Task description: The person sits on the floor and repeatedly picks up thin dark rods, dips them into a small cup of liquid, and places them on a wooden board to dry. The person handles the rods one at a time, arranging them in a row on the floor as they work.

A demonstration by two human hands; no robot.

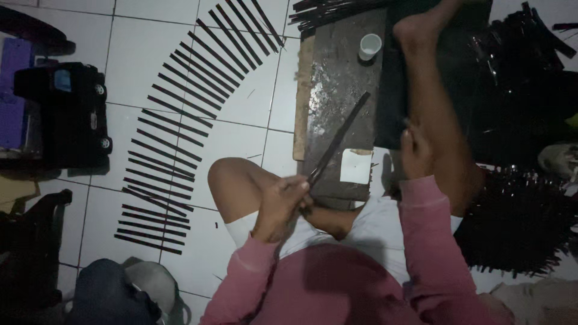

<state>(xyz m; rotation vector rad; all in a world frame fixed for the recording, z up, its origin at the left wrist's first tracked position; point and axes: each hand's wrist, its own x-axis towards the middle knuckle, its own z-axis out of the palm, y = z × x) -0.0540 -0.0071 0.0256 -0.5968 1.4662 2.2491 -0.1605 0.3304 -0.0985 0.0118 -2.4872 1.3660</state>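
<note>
My left hand [282,203] grips the near end of a long thin dark strip [340,139] that lies slanted across a dark wooden board [337,78]. My right hand [415,153] rests at the board's right side, fingers curled; what it holds, if anything, is hidden. A small white pad [356,165] sits on the board's near end between my two hands. My bent left knee [232,180] and my stretched right leg [430,78] flank the board.
Several dark strips [180,114] lie fanned in a curved row on the white tile floor at left. A white cup [369,46] stands on the board's far end. Black bundles [521,222] pile at right. A black toy car [72,114] sits far left.
</note>
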